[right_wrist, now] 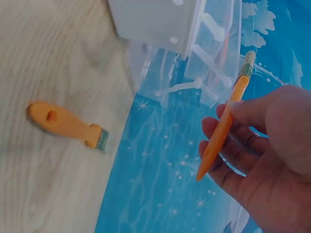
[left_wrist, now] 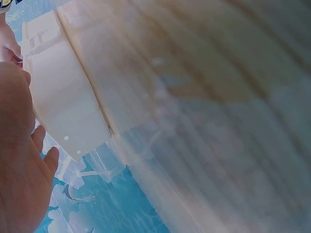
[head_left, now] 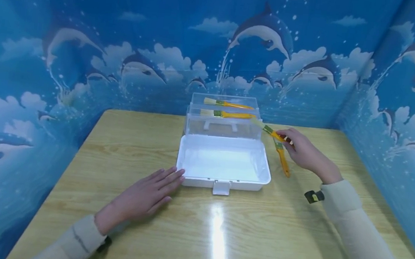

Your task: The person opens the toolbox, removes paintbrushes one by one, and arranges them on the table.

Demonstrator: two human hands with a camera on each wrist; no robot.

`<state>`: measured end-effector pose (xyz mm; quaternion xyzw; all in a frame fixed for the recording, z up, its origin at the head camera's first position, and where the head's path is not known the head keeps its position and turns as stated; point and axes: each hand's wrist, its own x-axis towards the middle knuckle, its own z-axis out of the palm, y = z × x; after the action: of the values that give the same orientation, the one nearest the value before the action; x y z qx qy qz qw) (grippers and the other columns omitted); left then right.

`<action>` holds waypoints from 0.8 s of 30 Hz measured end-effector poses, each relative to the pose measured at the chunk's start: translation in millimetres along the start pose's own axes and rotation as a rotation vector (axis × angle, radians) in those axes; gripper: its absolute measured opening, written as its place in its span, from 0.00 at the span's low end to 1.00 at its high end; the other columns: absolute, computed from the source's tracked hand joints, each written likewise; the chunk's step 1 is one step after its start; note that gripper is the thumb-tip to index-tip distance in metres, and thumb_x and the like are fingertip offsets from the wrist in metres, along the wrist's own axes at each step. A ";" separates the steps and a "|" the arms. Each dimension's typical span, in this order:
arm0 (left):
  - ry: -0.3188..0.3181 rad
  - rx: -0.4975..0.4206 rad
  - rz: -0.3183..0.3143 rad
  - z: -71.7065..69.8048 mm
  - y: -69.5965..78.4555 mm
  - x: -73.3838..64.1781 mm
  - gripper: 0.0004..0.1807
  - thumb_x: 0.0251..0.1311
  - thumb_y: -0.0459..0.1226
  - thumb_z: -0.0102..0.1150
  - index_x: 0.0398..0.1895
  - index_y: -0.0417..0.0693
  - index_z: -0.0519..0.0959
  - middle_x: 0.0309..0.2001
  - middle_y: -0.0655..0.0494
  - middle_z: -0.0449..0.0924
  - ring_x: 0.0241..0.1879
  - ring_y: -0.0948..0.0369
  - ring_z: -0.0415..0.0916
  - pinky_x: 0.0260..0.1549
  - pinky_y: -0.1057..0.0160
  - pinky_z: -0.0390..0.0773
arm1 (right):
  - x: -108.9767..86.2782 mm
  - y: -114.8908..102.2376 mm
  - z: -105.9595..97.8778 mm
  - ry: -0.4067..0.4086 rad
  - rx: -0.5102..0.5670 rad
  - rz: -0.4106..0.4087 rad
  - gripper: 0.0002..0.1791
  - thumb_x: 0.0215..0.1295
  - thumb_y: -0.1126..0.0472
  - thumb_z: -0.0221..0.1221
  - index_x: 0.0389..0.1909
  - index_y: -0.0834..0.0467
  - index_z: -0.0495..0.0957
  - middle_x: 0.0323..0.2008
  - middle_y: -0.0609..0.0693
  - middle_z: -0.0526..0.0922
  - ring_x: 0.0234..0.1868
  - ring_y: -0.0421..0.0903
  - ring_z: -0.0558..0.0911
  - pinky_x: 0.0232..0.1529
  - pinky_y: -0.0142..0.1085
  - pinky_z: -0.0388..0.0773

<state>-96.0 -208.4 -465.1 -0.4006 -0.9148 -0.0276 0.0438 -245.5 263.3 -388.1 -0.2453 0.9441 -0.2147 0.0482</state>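
A white plastic box (head_left: 225, 160) stands on the table with its clear tiered trays (head_left: 196, 124) raised at the back. Two paintbrushes with orange handles lie in those trays, one upper brush (head_left: 234, 105) and one lower brush (head_left: 235, 115). My right hand (head_left: 297, 148) pinches another orange-handled paintbrush (right_wrist: 224, 128) between thumb and fingers, its bristles pointing toward the trays. Below that hand a further paintbrush (head_left: 282, 157) lies on the table, right of the box. My left hand (head_left: 145, 194) has its fingers straight, fingertips right at the box's front left corner.
The wooden table (head_left: 146, 140) runs back to a blue curtain (head_left: 157, 28) printed with dolphins, which also closes off both sides. A white latch (head_left: 221, 188) hangs at the front of the box.
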 end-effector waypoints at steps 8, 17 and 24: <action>-0.033 -0.024 -0.008 -2.0 0.5 0.4 0.34 0.80 0.46 0.43 0.83 0.51 0.47 0.83 0.57 0.40 0.82 0.55 0.41 0.79 0.50 0.50 | -5.4 11.3 2.7 0.010 0.007 0.005 0.23 0.76 0.74 0.47 0.70 0.69 0.66 0.60 0.67 0.74 0.54 0.60 0.78 0.52 0.56 0.81; -0.022 -0.008 -0.002 -1.6 0.4 0.7 0.34 0.80 0.46 0.44 0.82 0.50 0.49 0.83 0.57 0.42 0.81 0.55 0.42 0.79 0.51 0.50 | -8.7 17.7 4.3 0.042 0.003 0.005 0.23 0.76 0.74 0.47 0.69 0.69 0.67 0.57 0.66 0.75 0.51 0.58 0.78 0.47 0.53 0.81; -0.017 -0.009 -0.001 -1.3 0.2 0.6 0.34 0.79 0.45 0.44 0.82 0.50 0.49 0.83 0.57 0.43 0.81 0.55 0.42 0.79 0.51 0.51 | -11.5 23.6 5.1 0.055 0.013 0.016 0.23 0.76 0.74 0.47 0.69 0.70 0.66 0.55 0.66 0.75 0.49 0.59 0.79 0.45 0.52 0.81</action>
<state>-96.2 -207.9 -463.7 -0.4006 -0.9152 -0.0285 0.0343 -244.9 285.5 -403.0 -0.2312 0.9457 -0.2270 0.0255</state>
